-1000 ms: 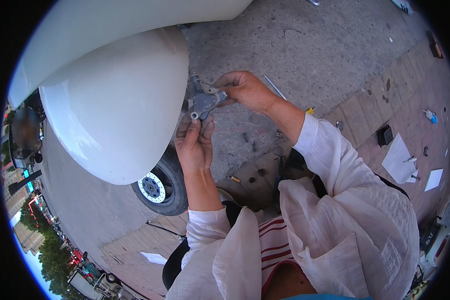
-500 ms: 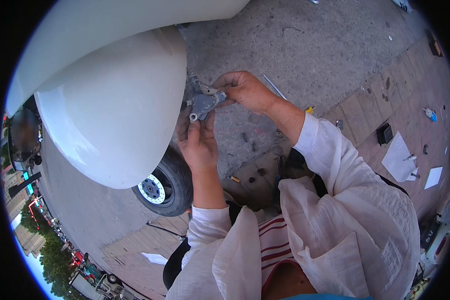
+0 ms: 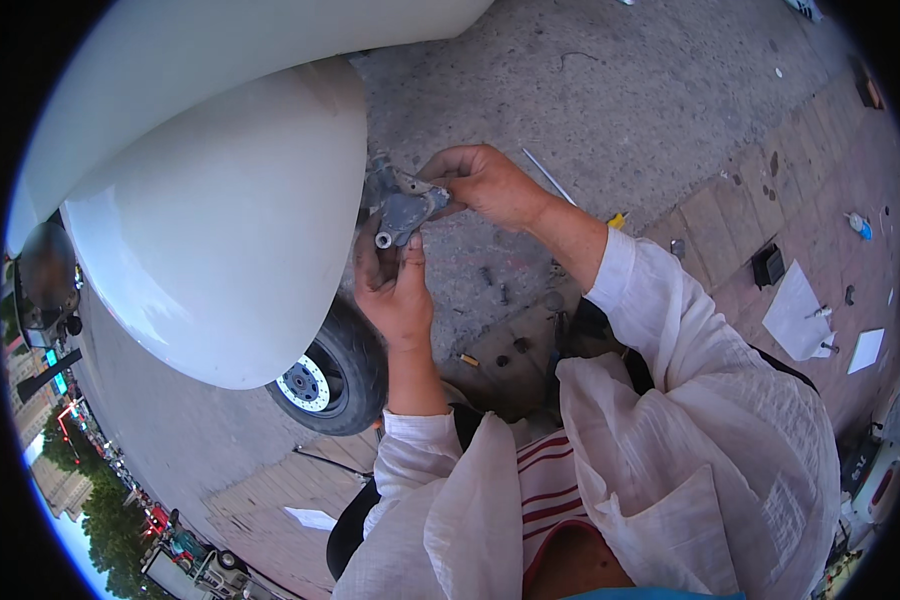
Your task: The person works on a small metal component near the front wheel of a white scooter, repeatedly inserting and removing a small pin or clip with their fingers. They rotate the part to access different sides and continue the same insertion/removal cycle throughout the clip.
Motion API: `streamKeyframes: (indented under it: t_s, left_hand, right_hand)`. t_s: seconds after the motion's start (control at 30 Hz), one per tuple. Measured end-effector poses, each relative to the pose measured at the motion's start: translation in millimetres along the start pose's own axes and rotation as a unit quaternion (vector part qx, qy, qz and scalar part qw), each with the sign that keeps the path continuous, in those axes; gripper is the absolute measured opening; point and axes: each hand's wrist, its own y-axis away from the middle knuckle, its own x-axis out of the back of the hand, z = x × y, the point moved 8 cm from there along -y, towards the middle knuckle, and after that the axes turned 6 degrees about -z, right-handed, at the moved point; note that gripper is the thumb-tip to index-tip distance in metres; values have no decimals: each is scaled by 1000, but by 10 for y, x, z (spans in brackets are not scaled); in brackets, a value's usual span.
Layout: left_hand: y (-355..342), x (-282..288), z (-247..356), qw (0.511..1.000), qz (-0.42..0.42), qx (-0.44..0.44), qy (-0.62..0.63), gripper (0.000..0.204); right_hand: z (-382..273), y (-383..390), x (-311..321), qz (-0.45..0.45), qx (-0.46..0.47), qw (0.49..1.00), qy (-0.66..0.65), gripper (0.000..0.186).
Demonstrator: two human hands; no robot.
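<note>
A grey cast metal part [image 3: 406, 208] with a round bolt boss is held up just beside the white curved body panel [image 3: 210, 220] of a vehicle. My left hand [image 3: 395, 290] grips the part from below, thumb near its lower edge. From the right, my right hand [image 3: 485, 185] pinches the part's right end, fingers curled around it; some fingertips are hidden behind it. Below the panel is a black tyre with a perforated silver disc [image 3: 308, 385], close to my left forearm. A thin metal rod [image 3: 547, 175] lies on the ground behind my right hand.
Small dark parts [image 3: 495, 280], a yellow object [image 3: 618, 220], a black box [image 3: 768, 265], a white sheet with bolts [image 3: 800, 315] and a blue-white bottle [image 3: 858, 225] lie on the pavement. A white upper panel [image 3: 270, 35] overhangs top left. Vehicles and trees are at the lower left.
The curved white panel has shifted a little down and left. The metal part has moved slightly the same way. My left thumb has moved rightward from the bolt boss along the part's lower edge.
</note>
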Motion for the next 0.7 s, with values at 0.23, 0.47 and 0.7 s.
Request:
streamKeyframes:
  t_s: [0.23, 0.47, 0.7]
  left_hand:
    - [-19, -13, 45, 999, 5, -40, -2, 51]
    - [68, -74, 87, 996, 73, -14, -51, 58]
    - [87, -24, -9, 993, 63, -71, 71, 41]
  right_hand:
    - [63, -20, 1, -14, 0, 1000, -20, 15]
    - [78, -23, -32, -5, 4, 1000, -29, 15]
    - [35, -19, -5, -1, -4, 1000, 0, 16]
